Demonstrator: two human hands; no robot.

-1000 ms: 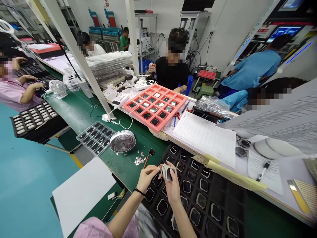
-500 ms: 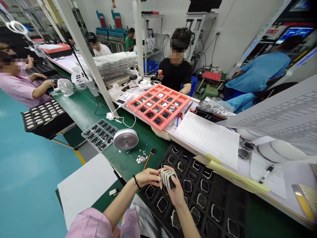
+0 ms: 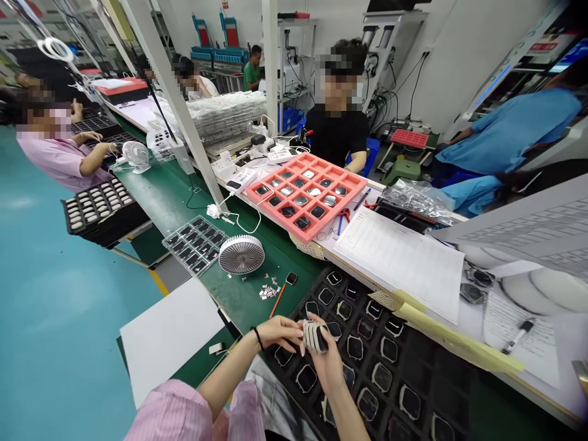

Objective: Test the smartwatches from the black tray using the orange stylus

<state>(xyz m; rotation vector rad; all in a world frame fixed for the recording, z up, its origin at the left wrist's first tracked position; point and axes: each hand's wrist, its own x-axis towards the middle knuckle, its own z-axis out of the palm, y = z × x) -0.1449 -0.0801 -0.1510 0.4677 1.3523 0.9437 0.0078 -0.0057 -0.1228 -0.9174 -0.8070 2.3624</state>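
- The left hand [image 3: 280, 331] and right hand [image 3: 328, 361] are together, clamped from both sides on a striped black-and-white piece [image 3: 315, 337], the same grip as a second ago.
- That piece is held over the left part of the black tray [image 3: 416, 373], whose watch-shaped pockets hold dark frames.
- Just beyond the tray's left edge lie small metal clips [image 3: 269, 292], an orange-handled tool [image 3: 278, 300] and a white desk fan [image 3: 241, 254].
- Past the tray's far corner sits a salmon foam tray [image 3: 305, 190], its cells holding dark pieces.
- Compared with a second ago, the head view has swung, so the fan and foam tray sit further right.
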